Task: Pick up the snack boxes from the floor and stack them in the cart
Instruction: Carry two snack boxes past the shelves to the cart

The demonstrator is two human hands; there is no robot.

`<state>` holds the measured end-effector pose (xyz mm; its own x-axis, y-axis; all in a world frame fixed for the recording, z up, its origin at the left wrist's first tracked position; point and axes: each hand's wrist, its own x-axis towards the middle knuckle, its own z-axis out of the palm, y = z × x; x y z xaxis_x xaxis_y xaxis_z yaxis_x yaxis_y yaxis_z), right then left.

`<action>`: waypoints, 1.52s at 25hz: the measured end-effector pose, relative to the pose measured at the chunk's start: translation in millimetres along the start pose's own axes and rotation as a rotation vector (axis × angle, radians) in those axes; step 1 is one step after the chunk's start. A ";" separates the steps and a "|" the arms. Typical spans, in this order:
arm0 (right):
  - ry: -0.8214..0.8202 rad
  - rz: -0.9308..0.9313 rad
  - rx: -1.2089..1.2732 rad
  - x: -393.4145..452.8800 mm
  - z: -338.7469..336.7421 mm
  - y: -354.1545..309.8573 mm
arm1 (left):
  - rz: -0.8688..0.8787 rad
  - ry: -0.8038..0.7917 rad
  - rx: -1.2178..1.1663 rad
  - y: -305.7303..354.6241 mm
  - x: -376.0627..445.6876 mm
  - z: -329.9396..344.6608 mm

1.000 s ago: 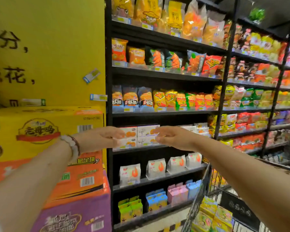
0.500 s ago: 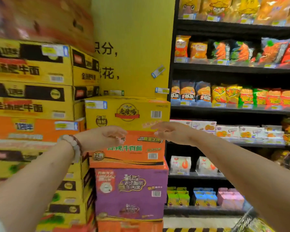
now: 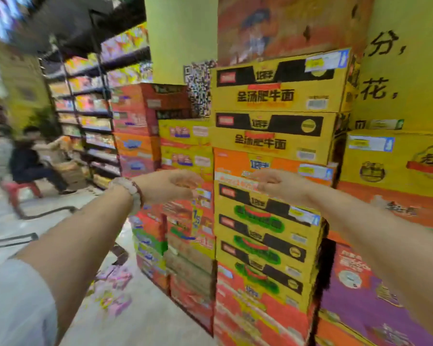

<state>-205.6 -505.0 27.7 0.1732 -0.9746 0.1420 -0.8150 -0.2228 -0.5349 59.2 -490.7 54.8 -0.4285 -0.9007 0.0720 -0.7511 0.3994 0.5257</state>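
Both my arms reach forward at chest height. My left hand (image 3: 170, 186), with a bead bracelet at the wrist, hangs loosely curled and holds nothing. My right hand (image 3: 275, 183) is likewise loosely curled with nothing in it. Several pink and yellow snack boxes (image 3: 113, 288) lie scattered on the pale floor at the lower left, well below my hands. The picture is blurred by motion. No cart shows in this view.
Tall stacks of yellow, orange and purple noodle cartons (image 3: 273, 151) fill the middle and right, close in front. A yellow pillar (image 3: 180, 38) rises behind them. Stocked shelves (image 3: 93, 116) run along the left aisle, where a person (image 3: 33, 158) sits on a red stool.
My view has swung left, away from the snack shelves and cart, past the carton stacks toward the aisle floor. Both hands stay held out in front, holding nothing.
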 end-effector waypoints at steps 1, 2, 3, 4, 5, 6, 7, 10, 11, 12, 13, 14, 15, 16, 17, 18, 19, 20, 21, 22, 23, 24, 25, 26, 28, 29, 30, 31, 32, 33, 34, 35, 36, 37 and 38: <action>-0.043 -0.042 0.026 21.0 20.8 -18.7 | -0.038 0.002 0.031 -27.7 -5.2 -13.8; -0.085 -0.076 0.041 39.8 38.8 -35.9 | -0.069 0.011 0.048 -57.5 -12.0 -27.5; -0.119 -0.110 0.042 57.6 55.5 -52.6 | -0.112 0.026 0.050 -83.2 -21.7 -40.7; -0.157 -0.146 0.043 75.1 72.6 -69.2 | -0.153 0.048 0.038 -108.4 -32.0 -52.1; -0.190 -0.187 0.048 92.4 90.0 -84.6 | -0.180 0.068 0.016 -129.4 -40.9 -60.4; -0.226 -0.225 0.061 112.9 110.1 -100.5 | -0.217 0.098 -0.005 -151.6 -49.4 -67.8; -0.254 -0.255 0.071 130.8 127.9 -113.6 | -0.253 0.132 0.000 -172.0 -54.7 -73.1; -0.361 -0.338 0.088 187.9 183.2 -146.0 | -0.390 0.176 0.004 -238.2 -61.7 -86.5; -0.402 -0.365 0.095 210.6 202.0 -156.2 | -0.426 0.197 -0.009 -260.1 -60.7 -91.7; -0.432 -0.382 0.107 232.3 219.2 -164.4 | -0.454 0.223 -0.025 -281.6 -58.6 -95.9; -0.455 -0.402 0.112 252.7 234.5 -173.3 | -0.486 0.254 -0.031 -302.0 -56.3 -99.2; -0.478 -0.421 0.115 273.3 248.3 -182.6 | -0.509 0.287 -0.040 -321.9 -53.0 -103.4; -0.498 -0.442 0.116 293.1 262.0 -191.5 | -0.534 0.308 -0.040 -336.5 -49.7 -106.9; -0.527 -0.457 0.128 313.4 278.3 -202.1 | -0.563 0.333 -0.041 -354.2 -47.3 -109.2; -0.556 -0.468 0.139 330.5 293.3 -212.6 | -0.597 0.353 -0.057 -370.0 -46.4 -110.5; -0.588 -0.484 0.149 344.8 309.5 -224.6 | -0.623 0.365 -0.086 -386.8 -47.7 -111.9; -0.619 -0.509 0.148 357.7 327.5 -237.9 | -0.657 0.361 -0.107 -403.4 -52.2 -112.8; -0.652 -0.536 0.140 367.5 345.3 -251.4 | -0.691 0.355 -0.120 -419.6 -58.5 -113.9; -0.686 -0.568 0.128 377.6 366.8 -267.3 | -0.740 0.355 -0.128 -439.2 -67.8 -115.8; -0.707 -0.593 0.120 386.7 388.5 -281.7 | -0.779 0.363 -0.131 -458.3 -77.4 -117.8; -0.726 -0.613 0.121 393.7 409.6 -296.7 | -0.813 0.375 -0.128 -475.9 -86.4 -119.6; -0.755 -0.629 0.133 401.5 432.8 -311.8 | -0.846 0.387 -0.135 -495.2 -95.5 -121.8; -0.781 -0.647 0.145 409.2 456.5 -326.6 | -0.879 0.392 -0.148 -513.6 -103.3 -124.7; -0.810 -0.668 0.149 416.8 480.9 -344.2 | -0.914 0.393 -0.164 -534.5 -111.6 -129.8; -0.840 -0.690 0.148 429.6 522.5 -374.9 | -0.941 0.393 -0.187 -573.1 -125.0 -142.0; -0.849 -0.689 0.155 436.6 540.4 -392.1 | -0.950 0.389 -0.183 -592.9 -131.2 -152.4; -0.859 -0.682 0.168 442.9 557.3 -407.4 | -0.966 0.379 -0.178 -610.3 -137.0 -161.6; -0.872 -0.667 0.191 449.8 575.1 -423.7 | -0.987 0.370 -0.175 -627.7 -143.2 -171.3; -0.889 -0.653 0.220 456.3 590.2 -437.5 | -1.006 0.366 -0.174 -643.8 -147.5 -179.3; -0.908 -0.640 0.242 462.9 604.1 -449.7 | -1.017 0.372 -0.184 -659.1 -150.3 -185.7; -0.925 -0.634 0.251 470.2 619.3 -460.8 | -1.029 0.373 -0.200 -675.1 -153.4 -190.5; -0.935 -0.635 0.245 477.4 634.5 -469.5 | -1.044 0.372 -0.216 -690.1 -155.5 -193.3; -0.947 -0.643 0.237 486.5 651.9 -480.0 | -1.062 0.373 -0.234 -709.7 -158.2 -196.6; -0.959 -0.653 0.231 494.9 668.3 -490.0 | -1.075 0.377 -0.250 -729.2 -160.7 -199.6; -0.972 -0.662 0.225 503.0 686.4 -499.0 | -1.085 0.380 -0.268 -748.6 -162.8 -201.2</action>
<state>667.8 -899.9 -205.6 0.9471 -0.2568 -0.1926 -0.3117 -0.5923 -0.7430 792.2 -677.5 -180.0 0.5803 -0.7580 -0.2978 -0.4817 -0.6143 0.6250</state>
